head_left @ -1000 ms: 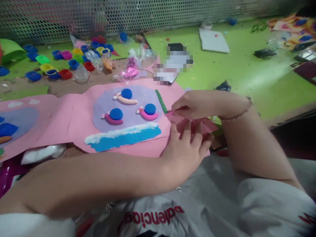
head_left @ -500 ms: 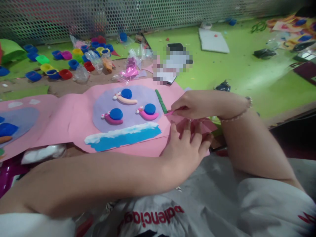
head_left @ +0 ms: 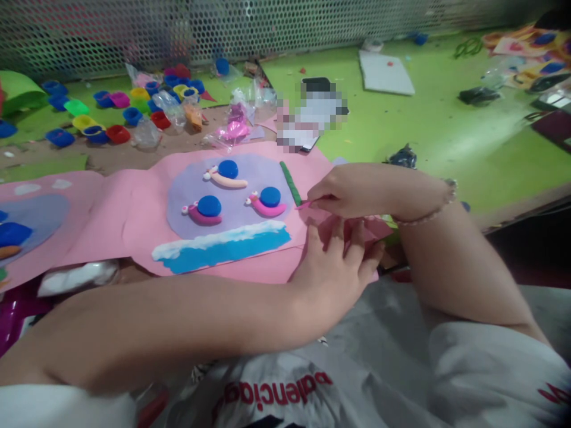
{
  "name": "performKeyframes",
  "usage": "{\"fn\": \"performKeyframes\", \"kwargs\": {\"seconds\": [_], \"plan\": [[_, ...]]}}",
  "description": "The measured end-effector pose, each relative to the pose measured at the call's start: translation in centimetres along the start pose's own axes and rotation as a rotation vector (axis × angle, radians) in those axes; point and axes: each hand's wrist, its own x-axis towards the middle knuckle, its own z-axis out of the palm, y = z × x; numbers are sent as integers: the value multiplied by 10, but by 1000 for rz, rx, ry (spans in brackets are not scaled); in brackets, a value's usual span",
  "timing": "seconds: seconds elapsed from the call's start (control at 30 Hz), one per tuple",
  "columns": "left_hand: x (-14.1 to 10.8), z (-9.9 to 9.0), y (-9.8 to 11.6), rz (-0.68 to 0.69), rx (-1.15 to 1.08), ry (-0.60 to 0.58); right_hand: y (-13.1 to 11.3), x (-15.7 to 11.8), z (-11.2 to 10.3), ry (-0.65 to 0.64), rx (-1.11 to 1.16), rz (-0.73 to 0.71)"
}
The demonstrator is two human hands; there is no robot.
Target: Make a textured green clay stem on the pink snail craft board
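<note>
My right hand point(head_left: 357, 190) is closed in a pinch on a thin pink pointed tool point(head_left: 305, 205), mostly hidden by the fingers. Its tip rests at the lower end of a green clay strip point(head_left: 290, 183). Just below, my left hand point(head_left: 332, 270) lies with fingers spread on the pink sheet point(head_left: 145, 205). On a purple oval point(head_left: 187, 184) of that sheet sit three clay snails point(head_left: 267, 202) with blue round shells. A blue strip with white clay point(head_left: 223, 246) runs along under them.
Several small clay tubs point(head_left: 118, 134) and clear wrappers lie at the back left. A partly blurred phone point(head_left: 314, 113) is beyond the sheet, with a white board point(head_left: 386, 72) farther right. A perforated metal screen point(head_left: 178, 35) borders the green table point(head_left: 450, 137).
My right hand has shifted very slightly left with the pink tool, its tip still by the green strip's lower end. My left hand stays in place.
</note>
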Motion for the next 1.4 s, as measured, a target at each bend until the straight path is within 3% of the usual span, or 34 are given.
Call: {"fn": "performKeyframes", "kwargs": {"seconds": [0.73,1.4], "plan": [[2,-3,-2,26,-51,-54,1,-9,-3,-43,11,96],[1,-4,-2,35,-51,-72,-7,0,1,21,-83,7]]}}
